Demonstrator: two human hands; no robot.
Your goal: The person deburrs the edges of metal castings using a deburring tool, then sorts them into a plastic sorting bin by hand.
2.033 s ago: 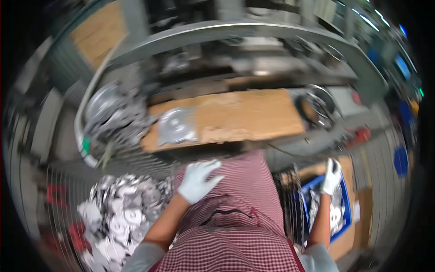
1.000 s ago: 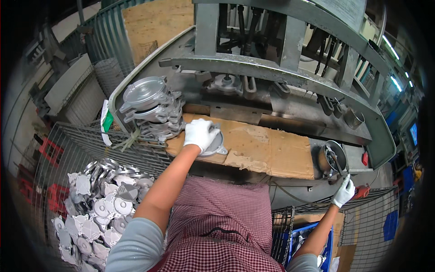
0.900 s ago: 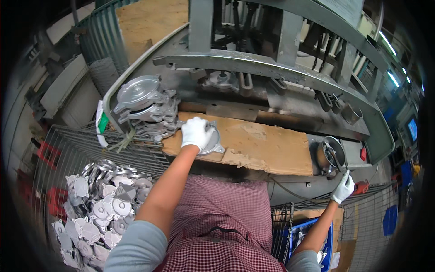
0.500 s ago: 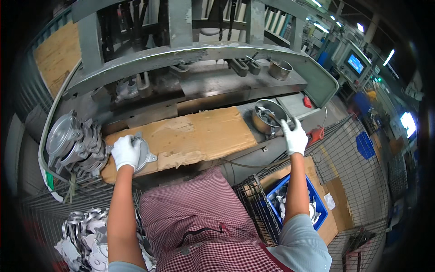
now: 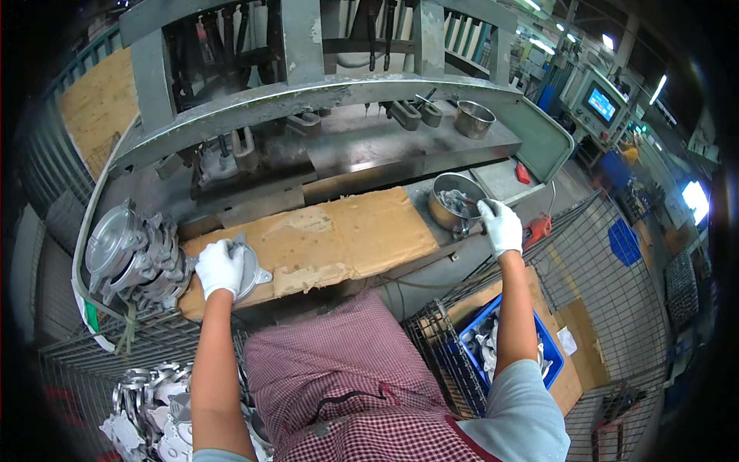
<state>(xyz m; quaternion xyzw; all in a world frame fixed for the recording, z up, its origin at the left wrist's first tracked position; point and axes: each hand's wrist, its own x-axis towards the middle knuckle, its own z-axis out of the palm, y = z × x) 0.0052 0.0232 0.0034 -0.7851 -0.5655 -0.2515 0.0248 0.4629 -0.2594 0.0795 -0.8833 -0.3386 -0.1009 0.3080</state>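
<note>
So the round metal cover is lying on a torn cardboard sheet on the worktop, between 8 and 9 o'clock from the middle of the view and near the sheet's front edge. That'd be my first worry: a shove toward 6 o'clock could tip it over the front, and the ragged cardboard might snag one of its lugs or slide along with it.

The gloved left hand has its fingers curled down over the cover's left side. Can't tell whether it's a real grip or just steadying. If it's only resting, I reckon the cover could swivel underneath, since a glove on smooth metal may slip.

Just beside it, toward 9 o'clock, there's a stack of castings that looks stepped and leaning. An elbow or knuckle bump that way could bring the top ones down, maybe onto the hand, maybe into the wire basket at 7 o'clock.

Further out, between 2 and 3 o'clock from the cover, the right hand has its fingers drawn in narrow at the edge of a metal pot with grey pieces inside. Can't tell if it's holding anything. Pulling on that rim could tip the pot and spill bits toward the blue bin lower down.
</note>
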